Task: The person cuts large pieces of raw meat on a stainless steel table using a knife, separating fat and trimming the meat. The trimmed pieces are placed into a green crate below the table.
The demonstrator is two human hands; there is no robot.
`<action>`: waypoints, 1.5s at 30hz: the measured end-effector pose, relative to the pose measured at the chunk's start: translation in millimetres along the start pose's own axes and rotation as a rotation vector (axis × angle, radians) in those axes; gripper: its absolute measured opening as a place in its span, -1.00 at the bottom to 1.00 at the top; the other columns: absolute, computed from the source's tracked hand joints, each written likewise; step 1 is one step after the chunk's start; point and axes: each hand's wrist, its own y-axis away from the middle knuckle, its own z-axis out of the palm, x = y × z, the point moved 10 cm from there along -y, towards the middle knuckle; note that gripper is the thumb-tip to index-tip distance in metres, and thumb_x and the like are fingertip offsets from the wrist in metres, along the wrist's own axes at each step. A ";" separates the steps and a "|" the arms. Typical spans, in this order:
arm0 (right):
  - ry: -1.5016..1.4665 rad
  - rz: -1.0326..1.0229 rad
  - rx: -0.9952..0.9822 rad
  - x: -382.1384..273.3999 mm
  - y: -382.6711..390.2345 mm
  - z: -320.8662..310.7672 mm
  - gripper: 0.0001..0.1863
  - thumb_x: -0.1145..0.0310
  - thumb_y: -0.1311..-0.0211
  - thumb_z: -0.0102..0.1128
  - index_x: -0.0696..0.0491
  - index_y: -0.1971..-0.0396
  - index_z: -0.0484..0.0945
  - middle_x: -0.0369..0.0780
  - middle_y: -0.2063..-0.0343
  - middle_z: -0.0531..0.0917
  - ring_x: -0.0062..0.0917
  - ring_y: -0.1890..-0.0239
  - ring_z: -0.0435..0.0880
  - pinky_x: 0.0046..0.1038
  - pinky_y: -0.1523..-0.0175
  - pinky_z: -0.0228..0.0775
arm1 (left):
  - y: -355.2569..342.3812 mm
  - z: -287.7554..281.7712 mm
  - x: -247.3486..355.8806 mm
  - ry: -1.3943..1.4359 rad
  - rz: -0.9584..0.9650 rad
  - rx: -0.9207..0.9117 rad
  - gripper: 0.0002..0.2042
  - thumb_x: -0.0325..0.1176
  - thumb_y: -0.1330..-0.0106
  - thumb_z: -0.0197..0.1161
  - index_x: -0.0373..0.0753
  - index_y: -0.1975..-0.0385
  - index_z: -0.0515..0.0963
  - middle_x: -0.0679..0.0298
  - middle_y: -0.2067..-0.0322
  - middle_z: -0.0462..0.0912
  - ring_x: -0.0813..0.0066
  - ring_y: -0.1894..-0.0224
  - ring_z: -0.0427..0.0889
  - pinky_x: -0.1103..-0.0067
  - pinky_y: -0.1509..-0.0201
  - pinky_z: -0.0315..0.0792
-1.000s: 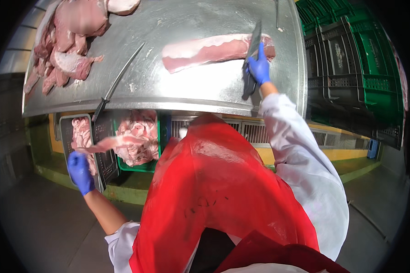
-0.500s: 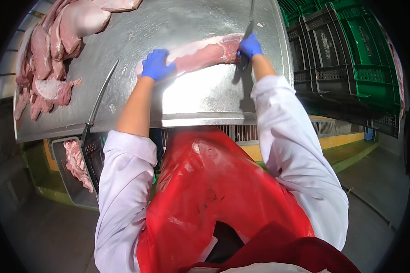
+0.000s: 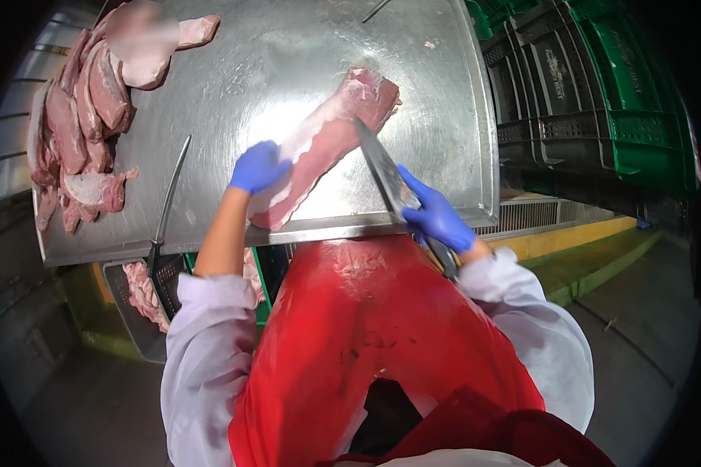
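A long slab of pale pink meat (image 3: 331,144), probably a pork loin, lies slantwise on the metal table (image 3: 218,101). My left hand (image 3: 258,167), in a blue glove, is closed at its left edge, fingers bunched against the meat. In my right hand (image 3: 440,216), also gloved in blue, is a knife (image 3: 379,165) with a broad blade. Its tip points away from me and lies over the slab's right side. The knife's handle shows below the hand, past the table's near edge.
Several meat pieces (image 3: 74,128) are heaped at the table's left. A sharpening steel (image 3: 173,191) lies near them, its handle over the edge. Below stands a grey crate (image 3: 117,300) with meat trimmings. Black and green crates (image 3: 553,86) are stacked at the right.
The slab has turned, its left end now closer to me. My right hand has let go of its far end and come down nearer me with the knife, whose blade has swung over the meat.
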 end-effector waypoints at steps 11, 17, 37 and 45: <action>-0.230 -0.416 0.456 -33.3 -115.1 -123.0 -0.12 0.59 -0.23 0.06 -0.24 -0.53 -0.03 -0.21 0.49 0.64 -0.67 0.68 0.51 -0.56 0.59 0.40 | -171.3 -19.3 110.1 0.387 -0.157 0.055 -0.63 -0.11 -0.18 0.30 -0.40 0.36 0.66 -0.09 0.35 0.71 0.08 0.26 0.73 0.37 0.16 0.55; 0.041 -0.472 0.301 -96.0 -226.4 -68.2 -0.16 0.44 -0.25 0.04 -0.03 -0.52 -0.09 -0.08 0.40 0.69 -0.35 0.53 0.69 -0.37 0.39 0.57 | -168.0 -41.0 93.0 0.145 -0.011 0.306 -0.65 -0.11 -0.20 0.25 -0.35 0.39 0.71 -0.07 0.38 0.71 0.06 0.32 0.72 0.33 0.19 0.55; 0.040 -0.478 0.104 -44.9 -162.1 -8.0 -0.09 0.46 -0.23 0.07 -0.23 -0.54 -0.15 -0.13 0.55 0.69 -0.43 0.58 0.69 -0.34 0.31 0.62 | -173.2 -72.0 126.8 0.969 0.010 0.169 -0.88 -0.41 -0.20 0.26 -0.33 0.45 0.59 0.30 0.50 0.55 0.59 0.54 0.46 0.63 0.46 0.33; -0.037 -0.419 -0.094 -11.4 -128.3 38.7 -0.14 0.36 -0.24 0.07 -0.10 -0.51 -0.11 0.01 0.54 0.67 -0.29 0.50 0.72 -0.25 0.33 0.59 | -210.6 -87.5 91.2 0.743 0.353 0.228 -0.90 -0.44 -0.27 0.25 -0.35 0.40 0.60 0.32 0.54 0.48 0.62 0.59 0.35 0.62 0.53 0.24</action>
